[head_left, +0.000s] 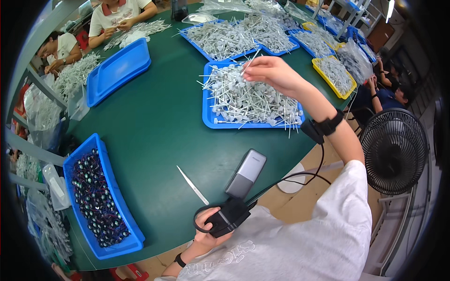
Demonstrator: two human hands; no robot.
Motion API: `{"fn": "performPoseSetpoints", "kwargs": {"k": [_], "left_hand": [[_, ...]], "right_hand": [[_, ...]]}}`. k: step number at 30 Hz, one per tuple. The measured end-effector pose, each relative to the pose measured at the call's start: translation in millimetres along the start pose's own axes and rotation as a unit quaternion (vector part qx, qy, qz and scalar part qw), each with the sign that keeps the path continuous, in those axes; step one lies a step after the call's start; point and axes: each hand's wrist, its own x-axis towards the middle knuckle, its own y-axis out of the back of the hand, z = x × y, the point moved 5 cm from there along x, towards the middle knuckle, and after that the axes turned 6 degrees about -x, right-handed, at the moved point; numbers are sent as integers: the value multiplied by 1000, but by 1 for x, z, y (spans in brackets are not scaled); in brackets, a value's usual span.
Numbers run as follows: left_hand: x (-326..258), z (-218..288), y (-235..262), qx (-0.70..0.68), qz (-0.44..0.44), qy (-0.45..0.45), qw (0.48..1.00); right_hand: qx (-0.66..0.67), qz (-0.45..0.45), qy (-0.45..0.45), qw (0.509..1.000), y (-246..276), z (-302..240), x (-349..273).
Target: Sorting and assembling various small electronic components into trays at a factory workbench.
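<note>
My right hand (pixel 274 74) is raised over a blue tray (pixel 207 110) heaped with thin whitish plastic sticks that have small pale heads. Its thumb and fingertips pinch one thin plastic stick (pixel 255 57), which tilts up to the right. Low in the view, close to my body, my left hand (pixel 205 236) has its fingers wrapped around a black box-shaped device (pixel 229 216) with a loop strap. A grey and black power bank (pixel 246 173) lies on the table just beyond that device, and silver tweezers (pixel 192 185) rest to its left.
A blue bin (pixel 139 243) of small dark wired parts stands at left. Behind it lies an empty blue tray (pixel 115 70). More trays of sticks, blue and yellow (pixel 344 95), fill the far side of the green table (pixel 154 136). Black cables run near my right arm; a fan (pixel 394 151) stands at right. Co-workers sit around.
</note>
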Motion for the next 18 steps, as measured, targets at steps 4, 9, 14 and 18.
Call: {"fn": "performPoseSetpoints", "kwargs": {"k": [4,9,14,18], "left_hand": [[-3,-6,5,-3,9,20,1000],[1,-6,6,16,-34,48,998],[-6,-11,10,-52,-38,59,996],[-13,-9,3,-23,70,60,996]], "right_hand": [[-23,-26,-127,991,6,13,27],[-350,146,-51,924,57,-9,60],[-525,-17,-102,845,110,59,143],[-540,-146,-240,793,125,112,174]]}}
